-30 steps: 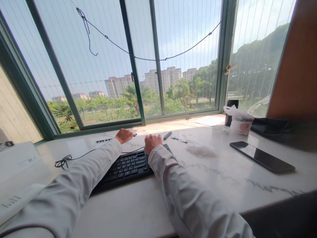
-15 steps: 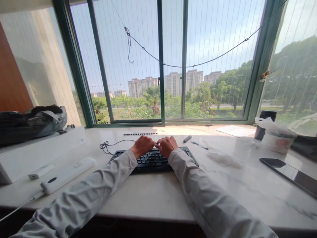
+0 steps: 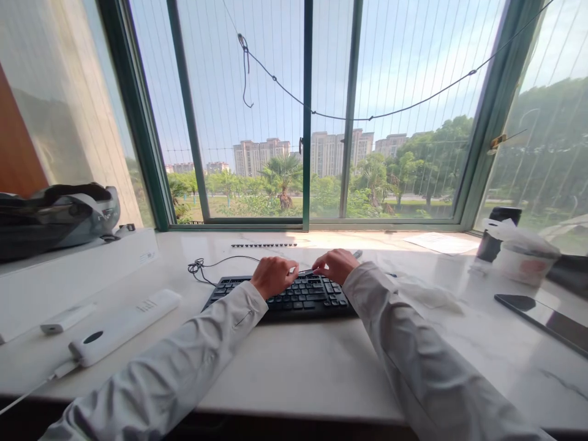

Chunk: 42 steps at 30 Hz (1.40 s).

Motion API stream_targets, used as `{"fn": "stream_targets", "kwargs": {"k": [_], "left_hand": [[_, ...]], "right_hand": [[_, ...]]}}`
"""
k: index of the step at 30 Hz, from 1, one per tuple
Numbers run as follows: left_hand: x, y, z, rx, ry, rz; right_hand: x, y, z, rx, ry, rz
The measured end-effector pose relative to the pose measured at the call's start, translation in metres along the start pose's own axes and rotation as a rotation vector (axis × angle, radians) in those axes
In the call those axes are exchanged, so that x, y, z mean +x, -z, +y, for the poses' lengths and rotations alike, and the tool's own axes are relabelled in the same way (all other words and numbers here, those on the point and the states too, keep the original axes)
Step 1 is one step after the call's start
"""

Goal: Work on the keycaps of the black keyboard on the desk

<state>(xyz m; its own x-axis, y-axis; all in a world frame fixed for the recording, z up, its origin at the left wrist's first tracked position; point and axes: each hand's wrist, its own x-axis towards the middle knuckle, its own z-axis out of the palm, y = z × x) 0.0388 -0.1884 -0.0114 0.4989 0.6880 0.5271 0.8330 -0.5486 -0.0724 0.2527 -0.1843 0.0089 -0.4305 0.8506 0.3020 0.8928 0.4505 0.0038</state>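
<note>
A black keyboard (image 3: 303,301) lies on the pale marble-look counter, its cable (image 3: 197,267) looped at the far left. My left hand (image 3: 274,277) is over the keyboard's upper middle, thumb and fingers drawn together. To its right, my right hand (image 3: 337,266) is at the upper right keys with its fingertips pinched. A thin dark strip shows between the two sets of fingertips; whether it is a held piece or the keyboard's back edge, I cannot make out. Beyond the keyboard runs a row of small black pieces (image 3: 264,245). A grey pen-like tool (image 3: 358,254) is partly hidden behind my right hand.
On the left are a white power strip (image 3: 126,324) with a cord, a white box (image 3: 78,275) and a black bag-like item (image 3: 59,214). The right side holds a clear plastic bag (image 3: 432,294), a phone (image 3: 546,321), a tub (image 3: 523,260) and paper (image 3: 441,242). Windows stand behind.
My hands were close together over the keyboard's upper middle; now they are apart, the right one having moved right. More keys show between my arms. The view has shifted slightly.
</note>
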Motion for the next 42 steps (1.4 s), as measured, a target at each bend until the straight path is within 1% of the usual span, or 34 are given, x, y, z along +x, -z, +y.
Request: {"fn": "stream_targets", "kwargs": {"k": [4,8,11,16,23,27,37,42], "left_hand": [[-0.002,-0.006,0.001,-0.103,-0.030,-0.021],[-0.004,-0.009,0.002,-0.158,-0.109,-0.041],[-0.005,-0.009,0.004,-0.171,-0.144,-0.061],[-0.006,-0.009,0.004,-0.137,-0.194,-0.112],[-0.006,-0.009,0.003,-0.122,-0.203,-0.132],[-0.006,-0.008,0.004,-0.122,-0.194,-0.144],[-0.006,-0.008,0.004,-0.124,-0.192,-0.168],[-0.006,-0.009,0.003,-0.129,-0.228,-0.155]], "right_hand": [[-0.001,-0.011,0.011,0.115,-0.065,-0.099],[-0.001,-0.016,0.018,0.130,-0.064,-0.129],[-0.001,-0.016,0.021,0.121,-0.062,-0.132],[0.000,-0.017,0.026,0.171,-0.045,-0.132],[0.003,-0.020,0.030,0.224,-0.028,-0.095],[0.002,-0.021,0.030,0.246,-0.025,-0.102],[0.003,-0.021,0.028,0.200,-0.042,-0.126],[0.003,-0.021,0.025,0.185,-0.049,-0.125]]}}
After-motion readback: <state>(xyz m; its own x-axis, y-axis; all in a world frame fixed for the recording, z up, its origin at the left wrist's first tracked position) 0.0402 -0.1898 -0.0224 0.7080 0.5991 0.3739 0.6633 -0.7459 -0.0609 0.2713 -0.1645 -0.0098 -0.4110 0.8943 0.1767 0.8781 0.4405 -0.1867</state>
